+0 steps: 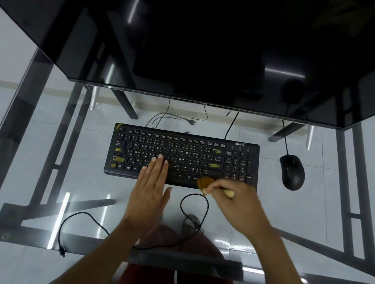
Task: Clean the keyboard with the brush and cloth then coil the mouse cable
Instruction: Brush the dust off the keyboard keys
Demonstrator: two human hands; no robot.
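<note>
**Brushing step under way**

While the left hand (150,185) lies flat, grip apart, steadying the keyboard (182,159) mid-counter, the right hand (236,197) clamps the brush (206,185) at its five-o'clock corner. Next: sweep toward the yellow specks at nine o'clock.

Bare glass at 9 of keyboard (182,159). Mouse (291,172) blocks 3, looped cable (193,212) at 6, dark shelf (202,100) overhangs 12.
</note>
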